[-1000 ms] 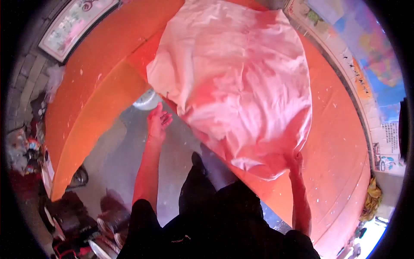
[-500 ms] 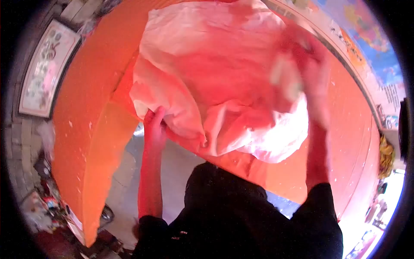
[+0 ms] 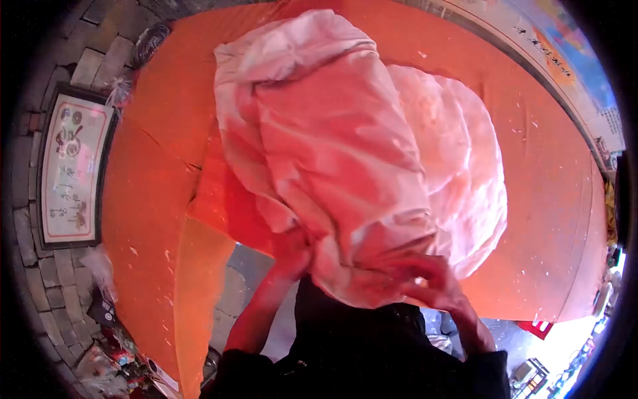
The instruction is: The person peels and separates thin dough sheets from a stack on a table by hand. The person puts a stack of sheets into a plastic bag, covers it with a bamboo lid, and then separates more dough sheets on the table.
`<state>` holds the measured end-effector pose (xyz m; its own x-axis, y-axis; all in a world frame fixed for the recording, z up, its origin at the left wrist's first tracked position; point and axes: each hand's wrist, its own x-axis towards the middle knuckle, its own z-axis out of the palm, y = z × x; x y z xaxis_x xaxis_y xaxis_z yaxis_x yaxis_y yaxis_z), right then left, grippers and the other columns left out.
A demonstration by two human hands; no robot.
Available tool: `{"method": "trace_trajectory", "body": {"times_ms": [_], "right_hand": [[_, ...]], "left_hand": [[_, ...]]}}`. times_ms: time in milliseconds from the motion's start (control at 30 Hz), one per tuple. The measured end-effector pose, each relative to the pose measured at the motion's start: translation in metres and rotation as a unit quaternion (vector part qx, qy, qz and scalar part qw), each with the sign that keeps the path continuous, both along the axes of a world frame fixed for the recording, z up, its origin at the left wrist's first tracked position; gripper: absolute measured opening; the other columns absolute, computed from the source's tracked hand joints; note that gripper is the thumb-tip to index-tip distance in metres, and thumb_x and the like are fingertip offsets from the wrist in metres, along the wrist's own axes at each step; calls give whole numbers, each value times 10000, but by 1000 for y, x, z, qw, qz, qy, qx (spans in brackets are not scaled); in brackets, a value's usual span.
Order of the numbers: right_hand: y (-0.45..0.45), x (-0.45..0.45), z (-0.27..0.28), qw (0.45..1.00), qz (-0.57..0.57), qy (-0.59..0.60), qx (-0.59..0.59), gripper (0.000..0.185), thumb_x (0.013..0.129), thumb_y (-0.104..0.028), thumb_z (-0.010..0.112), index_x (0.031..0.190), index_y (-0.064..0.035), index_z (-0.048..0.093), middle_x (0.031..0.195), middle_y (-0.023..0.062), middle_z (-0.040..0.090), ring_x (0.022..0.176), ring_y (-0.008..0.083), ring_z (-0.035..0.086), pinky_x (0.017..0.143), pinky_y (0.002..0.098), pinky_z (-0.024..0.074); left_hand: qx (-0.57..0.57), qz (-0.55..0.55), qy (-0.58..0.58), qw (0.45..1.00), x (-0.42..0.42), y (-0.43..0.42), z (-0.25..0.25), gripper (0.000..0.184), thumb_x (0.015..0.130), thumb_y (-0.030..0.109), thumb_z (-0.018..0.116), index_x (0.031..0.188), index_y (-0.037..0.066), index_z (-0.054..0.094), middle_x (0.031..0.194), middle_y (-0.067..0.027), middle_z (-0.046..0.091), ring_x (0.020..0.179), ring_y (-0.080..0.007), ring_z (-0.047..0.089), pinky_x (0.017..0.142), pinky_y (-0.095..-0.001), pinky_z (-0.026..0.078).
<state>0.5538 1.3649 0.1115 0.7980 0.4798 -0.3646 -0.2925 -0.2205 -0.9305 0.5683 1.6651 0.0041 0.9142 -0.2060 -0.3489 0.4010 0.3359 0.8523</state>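
A large pale cloth point(image 3: 339, 133), tinted pink by the light, lies bunched and wrinkled on the orange-covered table. Beside it on the right, partly beneath it, is a puffy white padded piece point(image 3: 465, 153); whether the two are joined, I cannot tell. My left hand point(image 3: 292, 251) grips the cloth's near left edge, with its fingertips partly hidden in the folds. At the near right edge, my right hand point(image 3: 435, 278) has its fingers curled and pinched on the gathered cloth.
The orange table covering point(image 3: 159, 179) has white specks and a cut-in corner at the near left. A framed sign point(image 3: 76, 169) stands against brick paving on the left. A printed poster point(image 3: 585, 66) borders the far right. A red object point(image 3: 535, 328) sits beyond the near right edge.
The raised, spread cloth has come down onto the table and bunched toward me. My right hand has dropped from the far right to the near edge. My left hand has shifted right and nearer.
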Motion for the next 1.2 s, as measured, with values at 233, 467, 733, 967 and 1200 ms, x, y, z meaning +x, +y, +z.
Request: {"method": "trace_trajectory", "body": {"times_ms": [233, 467, 733, 967, 1200], "right_hand": [[2, -25, -10, 875, -476, -39, 83, 246, 927, -194, 473, 962, 33, 561, 685, 84, 580, 548, 171, 554, 519, 281, 465], [11, -40, 10, 799, -591, -105, -41, 213, 936, -158, 480, 985, 30, 568, 712, 64, 585, 607, 133, 546, 583, 249, 447], [16, -19, -39, 772, -632, 63, 42, 266, 914, -189, 548, 1087, 11, 576, 885, 122, 648, 780, 202, 642, 708, 292, 520], [2, 60, -91, 735, -637, 139, 185, 367, 889, -271, 568, 1124, 9, 539, 901, 150, 631, 809, 240, 637, 731, 323, 525], [5, 98, -88, 845, -511, 117, 103, 248, 851, -269, 594, 826, -23, 611, 639, 33, 535, 527, 105, 481, 480, 240, 352]], "left_hand": [[49, -139, 19, 989, 116, 59, 37, 218, 816, 172, 617, 999, 62, 576, 910, -15, 565, 854, -126, 545, 705, -276, 451], [362, 31, -276, 890, 432, 264, 161, 237, 835, 161, 605, 1046, 56, 586, 974, -23, 584, 888, -117, 544, 753, -265, 449], [430, -63, -386, 814, 556, 294, 202, 263, 856, 148, 591, 1101, 50, 598, 1047, -31, 605, 926, -107, 544, 808, -252, 446], [206, -283, -54, 935, 188, 41, 14, 214, 883, 140, 592, 1058, 17, 576, 861, -51, 639, 748, -133, 619, 689, -261, 521], [25, -363, 68, 929, 80, -22, -5, 228, 925, 152, 543, 1099, 3, 541, 888, -60, 632, 766, -130, 620, 701, -258, 514]]}}
